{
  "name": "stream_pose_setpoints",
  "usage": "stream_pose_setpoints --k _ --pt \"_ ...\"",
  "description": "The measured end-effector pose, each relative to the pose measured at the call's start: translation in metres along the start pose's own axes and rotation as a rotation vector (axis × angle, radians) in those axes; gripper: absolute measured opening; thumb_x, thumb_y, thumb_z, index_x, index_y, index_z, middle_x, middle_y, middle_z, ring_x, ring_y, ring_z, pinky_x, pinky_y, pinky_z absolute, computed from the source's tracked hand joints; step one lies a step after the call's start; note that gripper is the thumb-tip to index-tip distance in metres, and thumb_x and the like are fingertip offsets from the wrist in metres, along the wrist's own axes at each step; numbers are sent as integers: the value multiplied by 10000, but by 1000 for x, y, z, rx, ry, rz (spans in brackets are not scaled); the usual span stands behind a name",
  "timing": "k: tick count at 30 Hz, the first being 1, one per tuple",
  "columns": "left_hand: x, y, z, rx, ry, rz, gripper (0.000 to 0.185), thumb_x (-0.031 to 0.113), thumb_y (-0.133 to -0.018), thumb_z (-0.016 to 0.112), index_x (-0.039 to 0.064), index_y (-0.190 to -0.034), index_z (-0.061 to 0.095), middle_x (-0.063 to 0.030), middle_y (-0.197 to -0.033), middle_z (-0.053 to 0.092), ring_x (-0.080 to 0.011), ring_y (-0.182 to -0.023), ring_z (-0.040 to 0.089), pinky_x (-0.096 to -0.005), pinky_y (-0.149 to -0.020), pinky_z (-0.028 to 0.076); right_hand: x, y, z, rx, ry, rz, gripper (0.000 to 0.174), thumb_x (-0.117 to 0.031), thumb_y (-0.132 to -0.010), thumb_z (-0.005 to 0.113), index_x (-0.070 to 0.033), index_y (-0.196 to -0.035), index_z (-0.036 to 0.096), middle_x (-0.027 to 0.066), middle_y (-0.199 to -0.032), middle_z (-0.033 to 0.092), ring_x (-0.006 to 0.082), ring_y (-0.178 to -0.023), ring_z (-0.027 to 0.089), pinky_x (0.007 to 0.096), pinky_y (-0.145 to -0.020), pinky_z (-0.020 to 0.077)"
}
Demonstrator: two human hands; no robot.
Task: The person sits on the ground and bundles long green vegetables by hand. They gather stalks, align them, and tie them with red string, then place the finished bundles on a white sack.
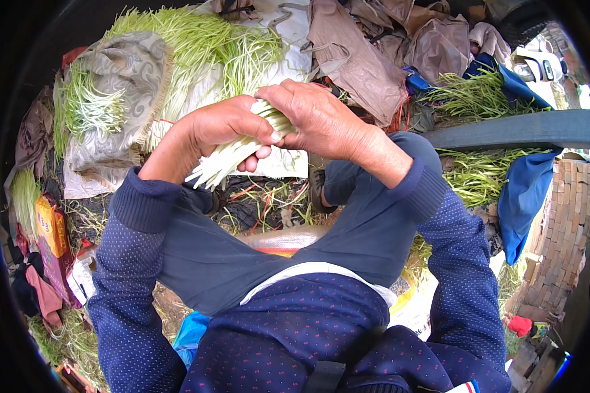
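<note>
Both my hands grip one bundle of pale green-white stalks (241,151) above a white sheet (295,164). My left hand (228,128) is wrapped around the lower part, thumb on top and fingertips showing beneath. Over the upper part lies my right hand (319,115), its thumb tip close to my left thumb. The cut ends point down and to the left. Beyond my hands, a large heap of long green stalks (196,39) spreads over the sheet. To the left, a smaller loose bunch (96,105) rests on a grey patterned cloth (123,64).
Brown plastic sheeting (356,64) lies at the upper right. A dark curved bar (516,128) crosses between green piles, near a blue cloth (528,196) and a woven basket (565,221). Red ties (260,213) litter the ground between my feet. An orange-and-purple bag (54,240) stands at left.
</note>
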State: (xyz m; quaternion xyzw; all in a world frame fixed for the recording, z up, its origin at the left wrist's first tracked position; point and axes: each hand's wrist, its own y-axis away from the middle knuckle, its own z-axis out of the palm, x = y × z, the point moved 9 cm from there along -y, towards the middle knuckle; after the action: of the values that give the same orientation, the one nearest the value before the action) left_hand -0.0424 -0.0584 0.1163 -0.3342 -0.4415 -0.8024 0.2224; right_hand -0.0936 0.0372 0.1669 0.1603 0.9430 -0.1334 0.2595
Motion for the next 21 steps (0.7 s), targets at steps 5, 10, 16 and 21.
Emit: stream_pose_setpoints --k 5,10,16,21 --pt "-2 -10 -1 -8 -35 -24 264 178 -937 752 -36 -1083 704 -102 -787 719 -195 -590 715 -320 -523 605 9 6 1 32 -54 5 504 -185 -790 886 -65 -1197 616 160 -1084 690 398 -1064 689 501 -904 567" --pt "9 -17 -1 -25 -135 -9 477 410 -1035 715 -65 -1081 707 -159 -846 764 -237 -654 771 -353 -568 646 28 8 -2 19 -109 142 340 -197 -828 859 -54 -1026 623 149 -949 714 388 -933 731 488 -825 579" --pt "24 -24 -7 64 -325 -22 766 683 -1060 586 -65 -1173 708 -159 -813 779 -230 -659 785 -339 -585 665 51 12 3 48 -247 308 285 -237 -885 839 -133 -1128 731 124 -992 782 349 -933 761 450 -833 590" --pt "44 -26 -25 66 -167 93 839 722 -1085 468 -60 -1283 699 -220 -933 798 -266 -694 801 -355 -602 681 71 14 -2 163 -318 377 213 -155 -897 770 -92 -1097 730 127 -932 750 279 -875 733 408 -809 576"
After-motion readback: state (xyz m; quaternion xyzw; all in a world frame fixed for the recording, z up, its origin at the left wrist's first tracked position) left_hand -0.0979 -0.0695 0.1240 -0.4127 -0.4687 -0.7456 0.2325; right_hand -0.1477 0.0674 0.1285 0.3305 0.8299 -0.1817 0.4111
